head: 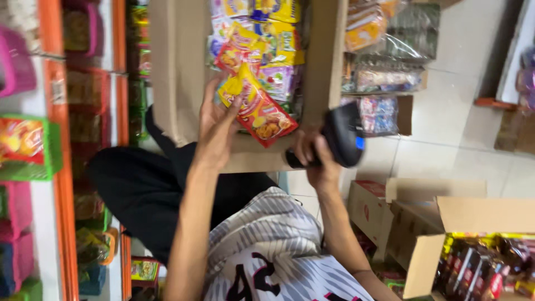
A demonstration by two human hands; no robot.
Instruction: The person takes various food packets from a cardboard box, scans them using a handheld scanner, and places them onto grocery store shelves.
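My left hand point(216, 120) grips a yellow and red snack packet point(257, 106) by its upper end, holding it over an open cardboard box point(178, 67) that rests on my lap. The box holds several more colourful packets point(262, 39). My right hand point(313, 159) holds a black handheld scanner point(341, 135) just to the right of the packet, its head pointing up beside the box's flap.
Orange shop shelves point(56, 167) with pink and green baskets of goods run along the left. Bagged goods point(384, 56) lie on the tiled floor beyond the box. Another open carton point(434, 234) with dark packets stands at the lower right.
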